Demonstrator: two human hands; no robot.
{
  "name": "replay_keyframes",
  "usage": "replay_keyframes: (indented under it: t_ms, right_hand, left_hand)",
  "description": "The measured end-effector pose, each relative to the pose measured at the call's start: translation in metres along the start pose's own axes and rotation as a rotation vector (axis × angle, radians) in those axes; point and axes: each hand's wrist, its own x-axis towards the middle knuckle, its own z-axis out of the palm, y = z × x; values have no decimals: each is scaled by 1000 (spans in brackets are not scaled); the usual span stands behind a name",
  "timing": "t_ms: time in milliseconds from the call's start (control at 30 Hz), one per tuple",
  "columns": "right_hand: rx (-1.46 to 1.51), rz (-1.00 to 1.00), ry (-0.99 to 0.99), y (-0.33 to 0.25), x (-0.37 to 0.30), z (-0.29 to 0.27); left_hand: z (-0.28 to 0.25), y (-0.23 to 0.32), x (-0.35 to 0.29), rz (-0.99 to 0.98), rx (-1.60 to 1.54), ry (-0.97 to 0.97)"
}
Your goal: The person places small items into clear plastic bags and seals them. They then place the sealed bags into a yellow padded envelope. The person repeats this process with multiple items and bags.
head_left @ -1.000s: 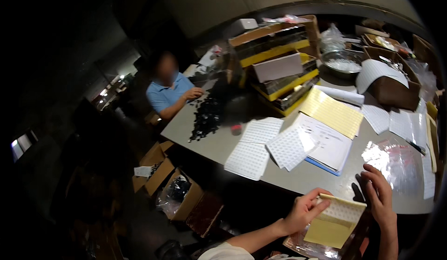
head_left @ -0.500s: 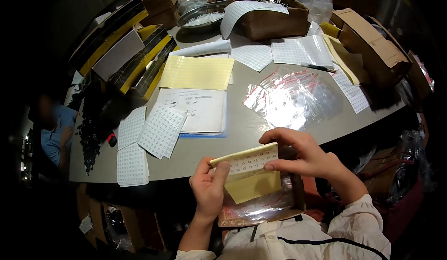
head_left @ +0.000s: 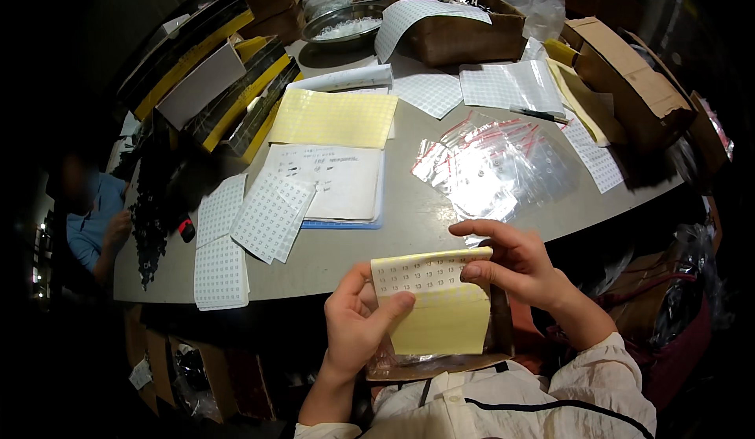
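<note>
A sheet of small number stickers [head_left: 429, 276] is held up before me, its yellow backing paper [head_left: 440, 325] hanging below the folded top edge. My left hand [head_left: 358, 321] grips its left end, thumb flat on the front. At the right end, the thumb of my right hand [head_left: 515, 270] lies across the stickers, while the index finger stretches above the top edge, apart from the paper. The other right fingers are partly hidden. Beneath the sheet, an open cardboard box [head_left: 440, 368] on my lap is partly covered; clear plastic shows inside.
Clear zip bags [head_left: 495, 171] lie on the table, with more sticker sheets [head_left: 271, 215], a notepad [head_left: 346, 179] and a pen [head_left: 539, 115] around them. A metal bowl [head_left: 342, 36] and cardboard boxes [head_left: 629, 77] stand farther back. Another person [head_left: 98, 226] is at the far left.
The sheet has swung level and turned more toward me, shifting slightly right. My left thumb has moved onto its lower front, and the right index finger has straightened above it.
</note>
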Motion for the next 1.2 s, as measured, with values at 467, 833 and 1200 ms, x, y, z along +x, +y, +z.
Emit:
replay_keyframes:
  t_ms: [467, 833, 1200]
  right_hand:
    - [-174, -25, -21, 1, -6, -2]
    - [-195, 5, -139, 4, -9, 0]
    - [-113, 206, -315, 3, -13, -12]
  left_hand:
    - [8, -19, -9, -106, 24, 114]
    - [14, -5, 4, -81, -74, -3]
    - [16, -8, 6, -208, -102, -38]
